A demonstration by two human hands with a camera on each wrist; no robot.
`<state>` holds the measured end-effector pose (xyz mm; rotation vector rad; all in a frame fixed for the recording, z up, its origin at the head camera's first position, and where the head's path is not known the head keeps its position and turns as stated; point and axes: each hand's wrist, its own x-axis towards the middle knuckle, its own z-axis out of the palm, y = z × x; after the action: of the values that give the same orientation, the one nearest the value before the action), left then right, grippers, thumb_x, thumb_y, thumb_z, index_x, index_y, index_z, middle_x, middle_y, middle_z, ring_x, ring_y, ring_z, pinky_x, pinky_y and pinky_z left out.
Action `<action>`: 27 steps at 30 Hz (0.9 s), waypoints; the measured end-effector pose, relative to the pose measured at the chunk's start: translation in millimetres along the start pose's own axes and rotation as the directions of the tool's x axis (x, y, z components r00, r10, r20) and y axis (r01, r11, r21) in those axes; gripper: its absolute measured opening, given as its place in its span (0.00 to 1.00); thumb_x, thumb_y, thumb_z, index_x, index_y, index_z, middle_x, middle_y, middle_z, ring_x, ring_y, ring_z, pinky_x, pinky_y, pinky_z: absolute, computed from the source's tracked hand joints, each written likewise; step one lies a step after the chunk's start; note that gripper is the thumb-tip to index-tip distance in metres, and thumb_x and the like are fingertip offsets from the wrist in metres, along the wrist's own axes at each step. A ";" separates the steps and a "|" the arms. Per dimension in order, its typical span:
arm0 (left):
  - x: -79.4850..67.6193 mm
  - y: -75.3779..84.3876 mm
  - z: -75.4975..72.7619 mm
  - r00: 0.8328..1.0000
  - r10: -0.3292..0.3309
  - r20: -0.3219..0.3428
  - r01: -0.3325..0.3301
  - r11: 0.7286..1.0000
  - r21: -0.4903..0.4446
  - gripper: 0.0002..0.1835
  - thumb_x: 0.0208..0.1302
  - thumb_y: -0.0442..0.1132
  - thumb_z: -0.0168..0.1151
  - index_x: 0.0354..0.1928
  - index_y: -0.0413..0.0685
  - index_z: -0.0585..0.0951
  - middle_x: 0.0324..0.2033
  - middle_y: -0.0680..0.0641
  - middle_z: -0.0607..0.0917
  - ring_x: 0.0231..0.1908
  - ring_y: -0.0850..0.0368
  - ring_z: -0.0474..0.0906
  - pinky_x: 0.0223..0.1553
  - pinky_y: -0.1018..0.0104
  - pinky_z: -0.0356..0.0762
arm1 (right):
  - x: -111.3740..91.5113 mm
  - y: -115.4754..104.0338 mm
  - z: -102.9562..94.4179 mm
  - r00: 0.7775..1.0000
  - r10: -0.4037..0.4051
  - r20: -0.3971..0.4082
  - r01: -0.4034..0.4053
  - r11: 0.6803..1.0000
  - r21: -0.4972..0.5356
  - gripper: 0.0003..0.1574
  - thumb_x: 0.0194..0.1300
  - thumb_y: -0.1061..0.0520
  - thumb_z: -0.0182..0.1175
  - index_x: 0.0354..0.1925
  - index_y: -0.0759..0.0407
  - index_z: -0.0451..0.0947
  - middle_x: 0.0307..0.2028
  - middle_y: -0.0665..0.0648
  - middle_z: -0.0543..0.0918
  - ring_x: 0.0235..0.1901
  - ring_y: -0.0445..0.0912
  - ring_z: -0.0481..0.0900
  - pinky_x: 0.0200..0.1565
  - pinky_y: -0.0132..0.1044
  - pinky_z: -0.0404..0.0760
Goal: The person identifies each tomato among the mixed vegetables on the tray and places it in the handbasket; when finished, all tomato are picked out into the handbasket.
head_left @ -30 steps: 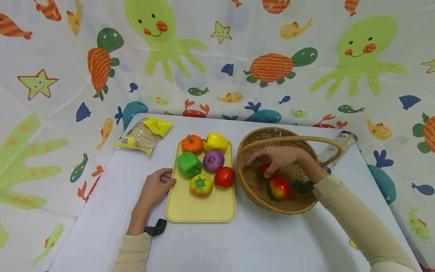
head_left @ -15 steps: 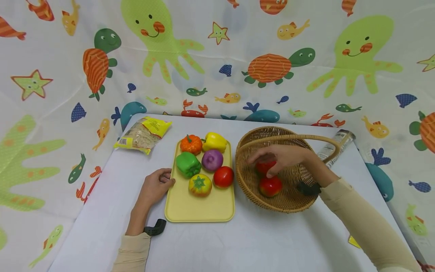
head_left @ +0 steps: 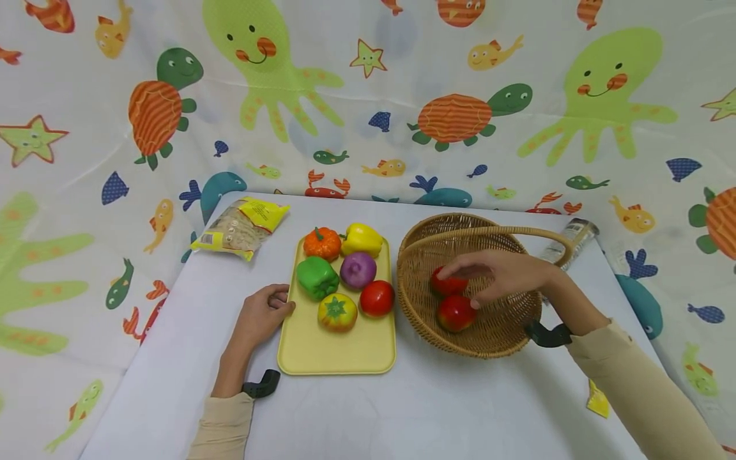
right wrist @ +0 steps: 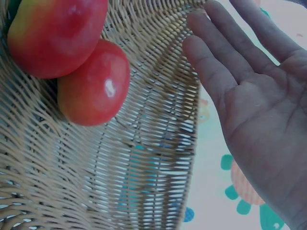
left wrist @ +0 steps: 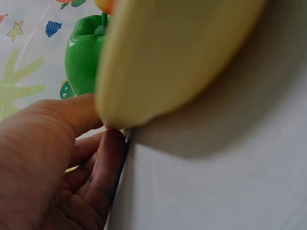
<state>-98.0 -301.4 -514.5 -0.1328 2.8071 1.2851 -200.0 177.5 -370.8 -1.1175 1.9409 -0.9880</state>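
Note:
My left hand (head_left: 261, 319) pinches the left rim of the yellow tray (head_left: 336, 354), with thumb and fingertips at its edge in the left wrist view. On that tray lie a green bell pepper (head_left: 317, 278), an orange pumpkin (head_left: 322, 244), a yellow pepper (head_left: 362, 240), a purple onion (head_left: 358, 270), a red tomato (head_left: 377, 298) and a yellow-orange tomato-like piece (head_left: 337, 313). The right hand (head_left: 506, 278) hovers over the wicker basket (head_left: 460, 348), fingers spread and holding nothing. Inside the basket, two red fruits with yellowish patches sit together, the rear fruit (head_left: 445, 282) and front fruit (head_left: 457, 313).
A yellow, see-through packet (head_left: 241, 227) lies at the table's back left. Behind the basket's right side lies a cylindrical can (head_left: 575, 236). The basket's handle (head_left: 489, 231) arches over its far side. A small yellow item (head_left: 598, 399) is near the right sleeve.
My right hand has drawn back to the right from the fruits, its fingers apart. The front fruit has rolled left against the rear one. The left hand stays at the tray.

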 end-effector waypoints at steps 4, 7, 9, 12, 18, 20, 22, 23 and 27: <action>0.2 0.3 0.6 1.000 -0.004 0.005 0.004 1.000 0.002 0.24 0.65 0.42 0.65 0.60 0.39 0.77 0.40 0.47 0.82 0.38 0.55 0.78 0.41 0.57 0.75 | -9.1 -9.1 4.1 1.000 -0.013 -0.004 0.013 1.000 -0.027 0.36 0.61 0.61 0.69 0.66 0.52 0.72 0.64 0.57 0.73 0.66 0.47 0.67 0.62 0.46 0.68; 0.3 0.0 1.0 1.000 -0.006 0.008 0.006 1.000 0.007 0.24 0.65 0.42 0.65 0.60 0.39 0.77 0.40 0.47 0.82 0.38 0.55 0.78 0.42 0.57 0.75 | -14.8 -15.6 8.1 0.998 -0.058 0.000 0.058 0.994 -0.097 0.36 0.62 0.57 0.69 0.67 0.47 0.71 0.64 0.52 0.73 0.66 0.47 0.67 0.62 0.44 0.69; 0.4 0.0 1.0 1.000 -0.006 0.007 0.006 1.000 0.006 0.24 0.65 0.42 0.65 0.60 0.39 0.77 0.40 0.47 0.82 0.38 0.55 0.78 0.42 0.57 0.75 | -18.4 -19.7 10.8 0.996 -0.088 -0.001 0.087 0.985 -0.152 0.37 0.61 0.56 0.70 0.67 0.46 0.70 0.64 0.50 0.73 0.65 0.47 0.67 0.61 0.42 0.69; 0.5 0.1 0.8 1.000 -0.001 0.006 0.001 1.000 0.007 0.24 0.65 0.42 0.65 0.60 0.39 0.77 0.40 0.47 0.81 0.38 0.55 0.78 0.41 0.57 0.75 | -24.0 -27.9 15.8 0.994 -0.107 -0.013 0.103 0.975 -0.195 0.39 0.59 0.57 0.71 0.67 0.47 0.70 0.64 0.48 0.73 0.65 0.47 0.67 0.61 0.42 0.69; 0.1 -0.1 0.8 1.000 0.004 0.003 -0.004 1.000 0.002 0.24 0.65 0.42 0.65 0.60 0.39 0.77 0.40 0.47 0.81 0.38 0.55 0.78 0.41 0.57 0.75 | -32.0 -44.1 29.4 0.991 -0.126 -0.041 0.115 0.971 -0.212 0.41 0.56 0.61 0.73 0.67 0.50 0.71 0.64 0.48 0.74 0.65 0.47 0.67 0.59 0.45 0.71; -0.2 0.0 0.7 1.000 0.004 0.004 -0.004 1.000 0.002 0.24 0.65 0.42 0.64 0.60 0.39 0.77 0.41 0.47 0.81 0.38 0.55 0.78 0.41 0.57 0.75 | -33.9 -49.5 35.7 0.988 -0.146 -0.052 0.130 0.966 -0.224 0.43 0.55 0.62 0.73 0.67 0.48 0.71 0.64 0.48 0.74 0.65 0.47 0.67 0.59 0.45 0.72; -0.4 0.4 0.7 1.000 0.003 0.003 -0.003 1.000 0.001 0.24 0.65 0.42 0.64 0.60 0.39 0.77 0.41 0.47 0.81 0.38 0.55 0.78 0.41 0.57 0.75 | -34.8 -54.4 42.6 0.981 -0.181 -0.063 0.162 0.960 -0.229 0.44 0.54 0.62 0.73 0.67 0.47 0.70 0.64 0.49 0.74 0.65 0.48 0.68 0.58 0.45 0.73; -0.6 0.6 0.7 1.000 0.002 0.002 -0.002 1.000 0.001 0.24 0.65 0.42 0.64 0.60 0.39 0.77 0.41 0.47 0.81 0.39 0.55 0.78 0.42 0.57 0.75 | -35.1 -57.1 46.4 0.978 -0.196 -0.071 0.176 0.958 -0.226 0.44 0.55 0.61 0.73 0.67 0.47 0.70 0.64 0.49 0.74 0.65 0.48 0.68 0.58 0.46 0.73; -0.9 1.0 0.8 1.000 -0.001 0.001 0.001 1.000 -0.001 0.24 0.65 0.42 0.64 0.60 0.39 0.77 0.41 0.47 0.81 0.39 0.55 0.78 0.42 0.57 0.75 | -34.1 -67.2 63.0 0.964 -0.244 -0.107 0.219 0.954 -0.205 0.42 0.57 0.58 0.73 0.68 0.49 0.70 0.63 0.50 0.74 0.63 0.48 0.70 0.57 0.45 0.74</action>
<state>-97.2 -300.1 -514.2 -0.1341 2.8052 1.2863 -108.2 167.8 -337.2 -1.4491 2.0782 -1.0361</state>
